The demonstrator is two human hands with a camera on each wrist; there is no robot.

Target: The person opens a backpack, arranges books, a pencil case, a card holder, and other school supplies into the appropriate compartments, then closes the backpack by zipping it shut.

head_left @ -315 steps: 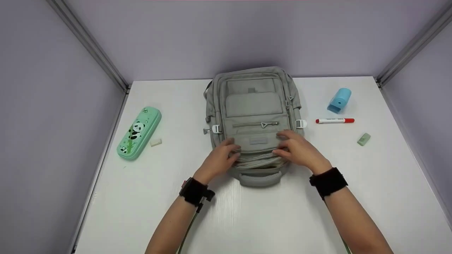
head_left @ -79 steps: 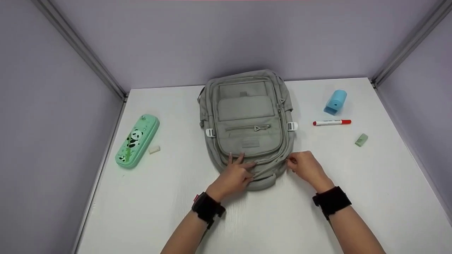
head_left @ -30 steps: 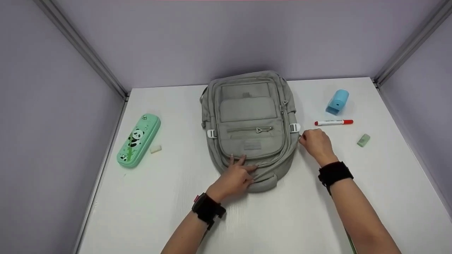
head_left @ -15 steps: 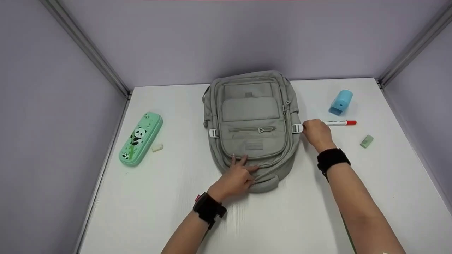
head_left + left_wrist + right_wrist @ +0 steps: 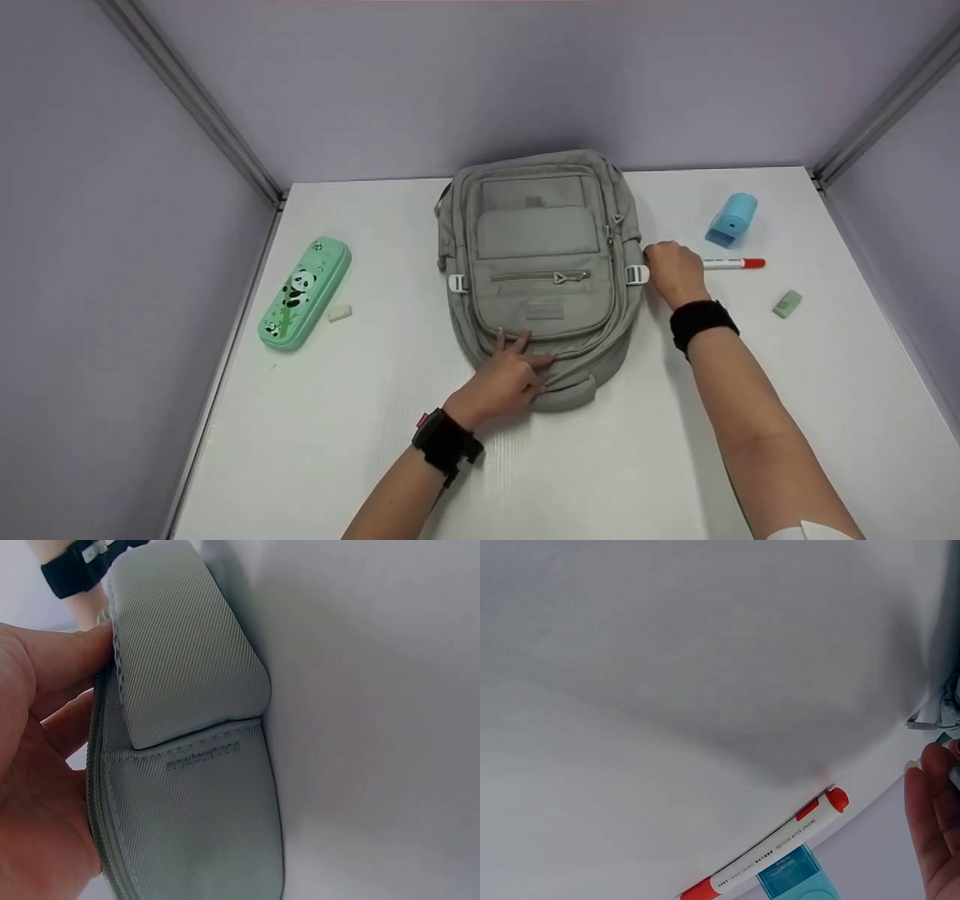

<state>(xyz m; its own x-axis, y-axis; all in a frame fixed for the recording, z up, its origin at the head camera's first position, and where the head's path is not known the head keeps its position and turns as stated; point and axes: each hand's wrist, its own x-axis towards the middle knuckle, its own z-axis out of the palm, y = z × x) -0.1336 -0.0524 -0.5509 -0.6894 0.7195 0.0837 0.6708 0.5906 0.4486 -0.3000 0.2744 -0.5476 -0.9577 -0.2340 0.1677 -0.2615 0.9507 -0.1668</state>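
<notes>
A grey backpack (image 5: 540, 232) lies face up on the white table, its carry handle (image 5: 568, 394) nearest me. My left hand (image 5: 499, 384) holds the bag's zipped edge beside the handle, with some fingers spread on the front. In the left wrist view the thumb of that left hand (image 5: 41, 765) rests on the edge by the padded handle (image 5: 187, 652). My right hand (image 5: 677, 274) is at the bag's right side, just beyond the white buckle (image 5: 637, 275). Its fingers are curled in a pinch at the side zip; the zipper pull itself is hidden.
Left of the bag lie a green panda pencil case (image 5: 305, 294) and a small white eraser (image 5: 340, 313). To the right are a red-capped marker (image 5: 735, 263), partly behind my right hand, a light blue block with a hole (image 5: 732, 219) and a green eraser (image 5: 787, 304).
My right hand has travelled from the bag's near end up along its right side, past the buckle. My left hand keeps its place. The gap seen earlier at the near end is narrower.
</notes>
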